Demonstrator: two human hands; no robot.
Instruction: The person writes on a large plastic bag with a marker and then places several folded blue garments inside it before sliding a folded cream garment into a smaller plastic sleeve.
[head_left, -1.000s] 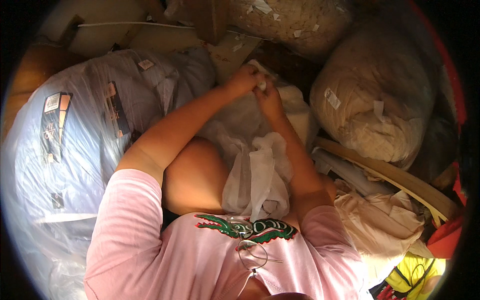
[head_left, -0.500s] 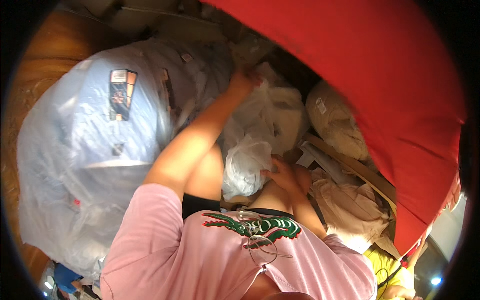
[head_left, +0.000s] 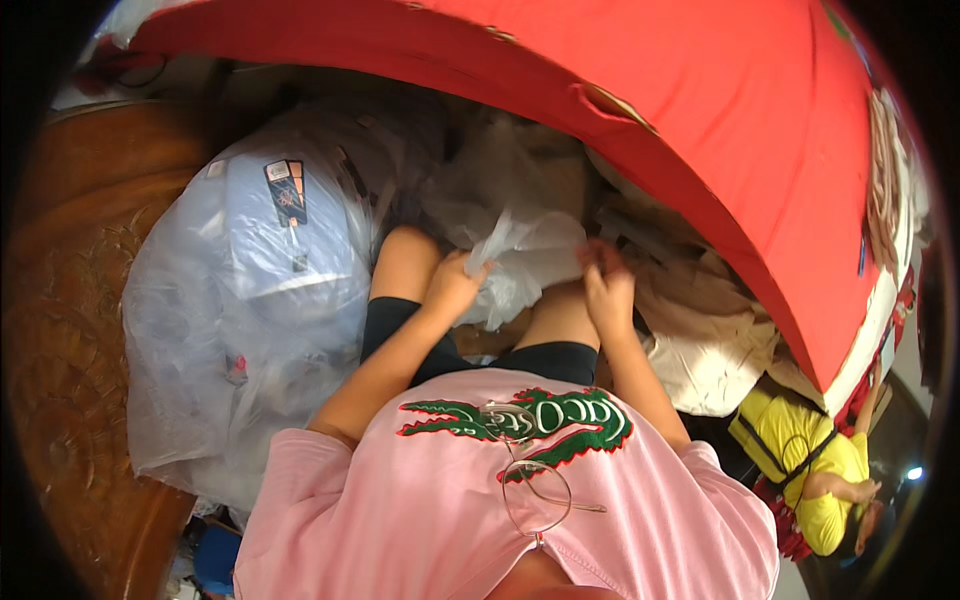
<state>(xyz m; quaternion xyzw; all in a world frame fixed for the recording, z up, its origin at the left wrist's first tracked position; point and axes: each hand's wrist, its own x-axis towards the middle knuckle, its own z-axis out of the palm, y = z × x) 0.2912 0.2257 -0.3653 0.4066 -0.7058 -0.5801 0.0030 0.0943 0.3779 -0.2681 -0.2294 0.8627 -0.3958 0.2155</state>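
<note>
A crumpled, translucent white plastic bag (head_left: 530, 262) is spread between my two hands, above my lap. My left hand (head_left: 456, 286) is closed on its left edge, with a gathered fold standing up beside the fingers. At the bag's right edge my right hand (head_left: 610, 288) has its fingers curled in a pinch, slightly blurred by motion. Left of my knees rests a large clear plastic sack (head_left: 190, 330). Light blue folded clothing (head_left: 245, 225) with a dark hang tag (head_left: 286, 192) shows through it.
Red cloth (head_left: 740, 120) arches over the far and right sides. Carved brown wood (head_left: 75, 330) lies at the left. Beige cloth (head_left: 705, 370) is bunched right of my legs. Glasses (head_left: 535, 495) hang from my pink shirt. A person in yellow (head_left: 830, 450) is at the lower right.
My left hand has come back from the far pile to the plastic bag and grips it. The bag is now lifted and spread between both hands. My view has shifted, showing more red cloth.
</note>
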